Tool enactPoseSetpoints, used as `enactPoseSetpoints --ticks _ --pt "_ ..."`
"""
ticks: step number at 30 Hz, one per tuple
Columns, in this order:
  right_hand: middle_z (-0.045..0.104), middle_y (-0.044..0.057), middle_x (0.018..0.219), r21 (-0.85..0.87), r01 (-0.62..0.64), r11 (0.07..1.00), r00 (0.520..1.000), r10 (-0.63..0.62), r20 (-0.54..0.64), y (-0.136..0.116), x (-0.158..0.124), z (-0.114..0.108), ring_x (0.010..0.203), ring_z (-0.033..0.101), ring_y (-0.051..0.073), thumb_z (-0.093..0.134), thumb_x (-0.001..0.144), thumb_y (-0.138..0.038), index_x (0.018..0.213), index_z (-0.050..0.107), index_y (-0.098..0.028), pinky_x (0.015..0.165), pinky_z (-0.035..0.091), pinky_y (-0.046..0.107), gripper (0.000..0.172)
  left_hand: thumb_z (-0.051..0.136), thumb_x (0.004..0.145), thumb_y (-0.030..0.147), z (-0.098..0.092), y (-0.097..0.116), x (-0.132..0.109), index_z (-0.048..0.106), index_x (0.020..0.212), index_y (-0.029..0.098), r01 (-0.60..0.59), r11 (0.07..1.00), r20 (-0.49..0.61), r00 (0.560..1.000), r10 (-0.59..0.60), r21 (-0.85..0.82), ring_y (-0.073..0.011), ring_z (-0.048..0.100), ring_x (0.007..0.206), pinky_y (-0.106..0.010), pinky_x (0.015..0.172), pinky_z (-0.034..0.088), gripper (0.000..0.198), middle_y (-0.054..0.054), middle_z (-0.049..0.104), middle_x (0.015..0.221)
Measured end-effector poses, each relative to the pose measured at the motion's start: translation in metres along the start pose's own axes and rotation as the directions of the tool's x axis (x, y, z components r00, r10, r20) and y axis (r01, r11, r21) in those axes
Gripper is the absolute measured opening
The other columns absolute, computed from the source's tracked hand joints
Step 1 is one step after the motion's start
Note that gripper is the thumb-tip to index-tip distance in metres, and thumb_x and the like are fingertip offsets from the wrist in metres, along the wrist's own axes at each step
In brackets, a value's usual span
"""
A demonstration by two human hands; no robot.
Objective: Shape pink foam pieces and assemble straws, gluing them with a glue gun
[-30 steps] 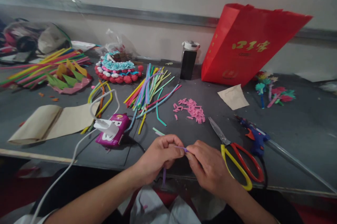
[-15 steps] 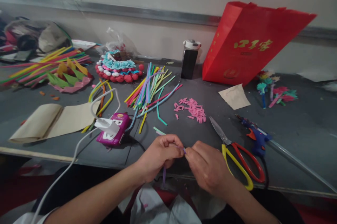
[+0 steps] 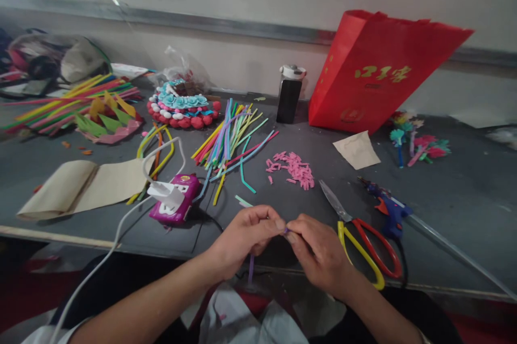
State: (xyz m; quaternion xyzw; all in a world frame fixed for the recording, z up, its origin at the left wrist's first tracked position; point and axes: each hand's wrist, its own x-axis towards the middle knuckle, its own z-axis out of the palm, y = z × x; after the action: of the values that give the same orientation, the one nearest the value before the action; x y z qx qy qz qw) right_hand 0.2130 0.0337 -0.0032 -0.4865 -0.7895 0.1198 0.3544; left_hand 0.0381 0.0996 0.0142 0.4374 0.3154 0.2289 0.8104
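My left hand (image 3: 254, 231) is closed on a purple pipe cleaner (image 3: 251, 268), whose tail hangs down below the fingers. Thumb and forefinger of my right hand (image 3: 319, 252) pinch the small purple end between the two hands, and the fingertips nearly meet. My fingers hide most of the pipe cleaner. Beyond them lies a pile of short pink pieces (image 3: 298, 169). Scissors (image 3: 347, 220) with one red and one yellow handle rest beside my right hand. A pale green piece (image 3: 243, 201) is just past my left hand.
Loose coloured pipe cleaners (image 3: 226, 142) lie mid-table. Left are a purple power socket (image 3: 177, 204) with a white plug and cable, and an open notebook (image 3: 117, 180). Right are a blue glue gun (image 3: 393, 215), a brown paper square (image 3: 357, 150), a red bag (image 3: 371, 91) and a bottle (image 3: 288, 96).
My right fingers have shifted on the purple end, with thumb and forefinger now more extended at its tip. The left thumb has straightened towards them. The view has tilted slightly.
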Motion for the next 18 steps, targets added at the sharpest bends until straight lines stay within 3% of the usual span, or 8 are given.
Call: enactPoseSetpoints --ticks 3,8,13,16,18 --pt "0.054 0.001 0.076 0.031 -0.040 0.999 0.998 0.039 0.042 -0.002 0.001 -0.002 0.070 0.053 0.015 0.040 0.096 -0.017 0.093 0.052 -0.020 0.066 0.039 0.027 0.013 0.070 0.076 0.034 -0.001 0.003 0.000 0.058 0.071 0.014 -0.010 0.996 -0.020 1.000 0.012 0.083 -0.0031 0.021 0.042 -0.020 0.040 0.013 0.024 0.009 0.034 0.048" --pt "0.053 -0.001 0.074 0.249 -0.213 0.945 0.977 0.203 0.065 -0.011 0.002 -0.004 0.068 0.053 0.012 0.041 0.097 -0.021 0.090 0.055 -0.020 0.065 0.040 0.024 0.016 0.069 0.076 0.031 -0.002 0.003 0.000 0.060 0.071 0.013 -0.027 0.997 -0.007 1.000 0.028 0.072 -0.0032 0.021 0.042 -0.019 0.040 0.014 0.020 0.010 0.033 0.046" --pt "0.049 -0.004 0.061 0.485 -0.438 0.757 0.890 0.442 0.114 -0.015 -0.001 0.006 0.055 0.047 0.010 0.044 0.097 -0.033 0.081 0.057 -0.020 0.054 0.037 0.021 0.024 0.067 0.078 0.032 0.001 -0.006 -0.001 0.060 0.072 0.013 -0.082 0.992 -0.050 0.995 0.087 0.100 -0.0040 0.027 0.044 -0.020 0.042 0.018 0.021 0.007 0.041 0.049" --pt "0.047 -0.005 0.057 0.597 -0.503 0.624 0.833 0.534 0.144 -0.014 -0.002 0.014 0.051 0.043 0.009 0.046 0.095 -0.039 0.079 0.056 -0.019 0.049 0.035 0.020 0.027 0.066 0.079 0.033 0.003 -0.012 0.000 0.058 0.072 0.013 -0.106 0.986 -0.084 0.990 0.117 0.126 -0.0044 0.027 0.046 -0.019 0.044 0.020 0.022 0.007 0.040 0.051" --pt "0.045 -0.005 0.056 0.627 -0.516 0.584 0.816 0.557 0.153 -0.014 -0.002 0.017 0.050 0.041 0.009 0.046 0.095 -0.040 0.078 0.055 -0.019 0.047 0.034 0.019 0.028 0.064 0.081 0.034 0.003 -0.013 0.000 0.057 0.073 0.014 -0.125 0.981 -0.090 0.986 0.139 0.151 -0.0046 0.028 0.047 -0.019 0.045 0.021 0.023 0.008 0.040 0.053"
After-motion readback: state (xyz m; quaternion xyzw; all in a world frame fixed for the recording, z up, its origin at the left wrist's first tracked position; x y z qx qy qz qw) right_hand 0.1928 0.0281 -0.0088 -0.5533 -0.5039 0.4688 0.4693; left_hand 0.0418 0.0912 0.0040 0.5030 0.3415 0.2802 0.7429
